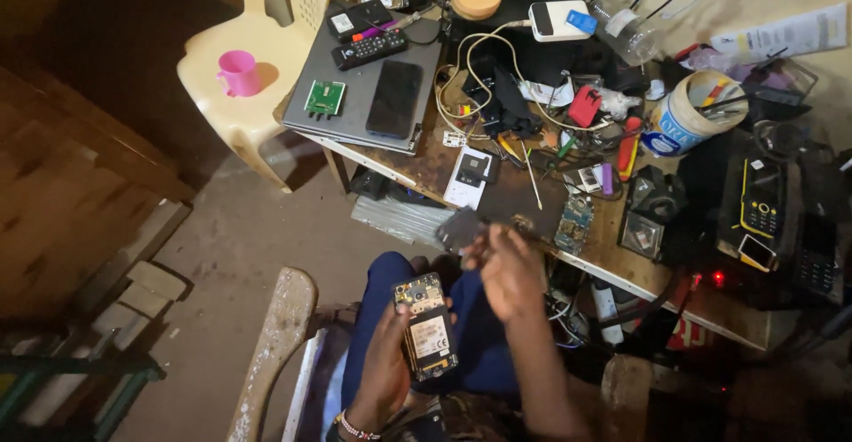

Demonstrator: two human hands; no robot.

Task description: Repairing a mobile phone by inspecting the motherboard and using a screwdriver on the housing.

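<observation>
- Seen from above, a seated person works over their lap at the near edge of a cluttered table, with bare concrete floor to the left
- Left hand is curled around an opened phone, its back cover off so the circuit board and a pale label show; fingers wrap the left edge and the thumb side grips underneath, so the hand is mostly closed on it
- That phone sits above the person's blue-clad knees, just short of the table edge and not resting on anything
- Right hand is raised beside the table edge with fingers pinched together on a small dark flat piece; motion blur makes it hard to tell what the piece is
- Risk: the phone is held over open floor by one hand only, so a loosened grip would likely drop it onto the concrete
- Risk: the exposed board faces up with nothing shielding it, so a slip of the pinched piece could scrape or knock components
- Risk: the light is dim and the table is crowded, so a small part set down could be lost among the clutter
- Nearby on the table: a bare blue circuit board just right of the right hand, a white tub of tools, a yellow keypad phone, and a closed laptop carrying a black phone and a remote
- A cream plastic chair with a pink cup stands at far left
</observation>
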